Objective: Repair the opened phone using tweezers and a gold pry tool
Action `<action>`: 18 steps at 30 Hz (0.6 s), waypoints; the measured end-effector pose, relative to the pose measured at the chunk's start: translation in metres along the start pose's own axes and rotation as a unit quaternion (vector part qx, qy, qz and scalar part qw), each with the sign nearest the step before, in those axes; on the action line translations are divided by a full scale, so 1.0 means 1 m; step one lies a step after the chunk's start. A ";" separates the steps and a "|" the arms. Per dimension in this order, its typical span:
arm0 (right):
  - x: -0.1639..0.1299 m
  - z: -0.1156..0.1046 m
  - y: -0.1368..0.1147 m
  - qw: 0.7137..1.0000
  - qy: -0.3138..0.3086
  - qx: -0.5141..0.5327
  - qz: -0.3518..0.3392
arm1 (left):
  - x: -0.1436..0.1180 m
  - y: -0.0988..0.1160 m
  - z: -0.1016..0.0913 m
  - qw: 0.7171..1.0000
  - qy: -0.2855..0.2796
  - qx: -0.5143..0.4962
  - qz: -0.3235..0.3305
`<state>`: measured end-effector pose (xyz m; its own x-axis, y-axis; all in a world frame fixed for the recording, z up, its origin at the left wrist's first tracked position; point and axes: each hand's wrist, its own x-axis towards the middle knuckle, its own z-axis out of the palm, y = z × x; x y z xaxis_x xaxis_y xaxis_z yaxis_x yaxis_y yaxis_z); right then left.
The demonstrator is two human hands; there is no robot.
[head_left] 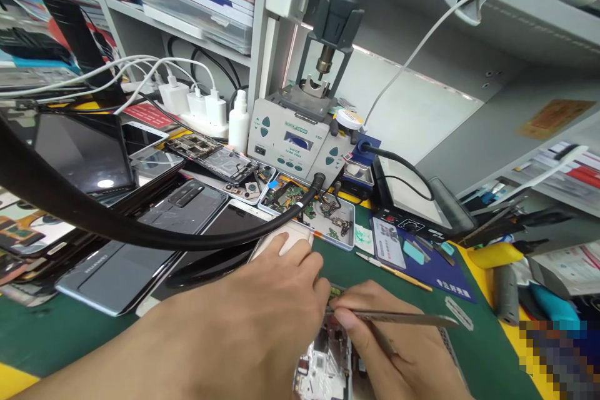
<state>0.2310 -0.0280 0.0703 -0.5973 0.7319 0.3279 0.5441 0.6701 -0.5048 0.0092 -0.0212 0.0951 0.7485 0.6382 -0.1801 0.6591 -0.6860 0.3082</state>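
An opened phone [327, 370] with bare silvery inner parts lies below and between my hands, partly covered by them. My left hand [281, 287] reaches across its left side, fingers bent and drawn together. The fingertips and thumb are hidden, so whatever they grip does not show. Between the thumb and fingers of my right hand [398, 350] are metal tweezers [407, 317]. Their tail end points right, and their tips reach left beside my left hand's knuckles, where they are hidden. A whitish phone-sized slab [293, 232] lies just beyond my left fingers.
A thick black hose [154, 237] arches in front at left, from the soldering station [295, 140]. Phones, including a grey-blue one [140, 250], crowd the left. Behind are a parts tray [344, 240], a wooden-handled tool [398, 272] and a blade [459, 314] on the green mat [492, 350].
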 end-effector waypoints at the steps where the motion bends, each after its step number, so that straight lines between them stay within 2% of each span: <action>1: 0.001 0.000 0.000 1.000 0.003 0.006 0.003 | 0.000 0.001 -0.001 1.000 -0.001 -0.002 -0.001; 6: 0.001 0.003 0.000 1.000 0.000 0.025 0.015 | 0.002 -0.001 -0.004 1.000 -0.013 -0.017 -0.001; 11: -0.002 0.005 0.002 0.999 -0.026 0.025 0.033 | 0.001 -0.004 -0.002 1.000 0.008 -0.027 -0.003; 18: 0.000 0.004 0.000 0.999 -0.002 0.033 0.035 | -0.001 -0.002 -0.005 1.000 0.005 -0.031 0.004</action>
<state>0.2287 -0.0283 0.0667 -0.5606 0.7768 0.2869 0.5449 0.6069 -0.5785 0.0067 -0.0188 0.0994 0.7523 0.6370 -0.1680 0.6475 -0.6681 0.3665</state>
